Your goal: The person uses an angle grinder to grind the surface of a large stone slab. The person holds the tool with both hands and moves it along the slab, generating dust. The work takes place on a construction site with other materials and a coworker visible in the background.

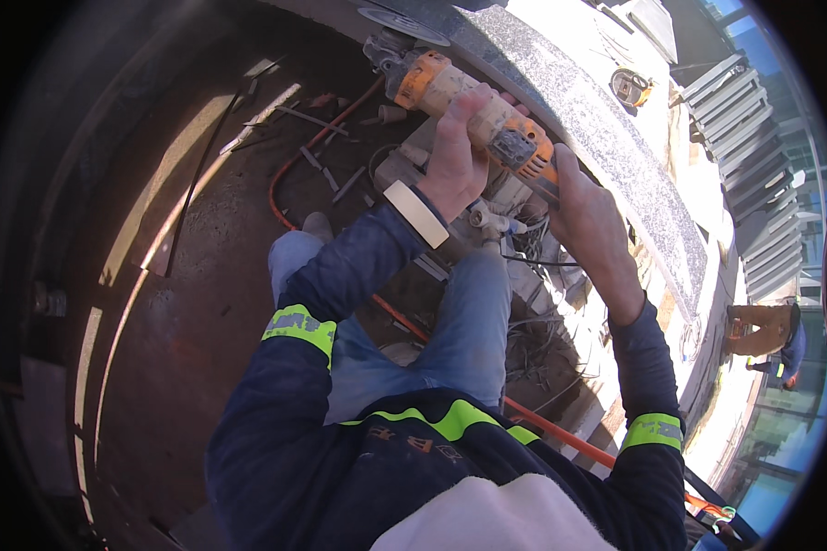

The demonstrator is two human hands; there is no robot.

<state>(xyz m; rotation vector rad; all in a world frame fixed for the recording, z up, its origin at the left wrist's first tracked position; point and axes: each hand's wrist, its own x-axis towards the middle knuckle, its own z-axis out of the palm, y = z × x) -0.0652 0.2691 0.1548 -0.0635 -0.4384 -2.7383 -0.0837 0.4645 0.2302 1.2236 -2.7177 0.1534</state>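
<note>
Both my hands hold a dusty orange-and-black angle grinder [515, 138] out in front of me. My left hand [455, 156] is wrapped round the middle of its body, with a pale band on that wrist. Closed on the rear end, near the dark switch part, is my right hand [586, 207]. At the far end the round disc [402, 26] lies beside the edge of a speckled grey stone slab [574, 106]; I cannot tell whether they touch.
An orange hose [280, 184] runs past my legs over a floor with scattered strips. Cables [533, 241] and rubble lie below the slab. Another orange tool with a round front [629, 87] rests beyond it. Stacked grey pieces [740, 119] and a bending person [772, 338] are at right.
</note>
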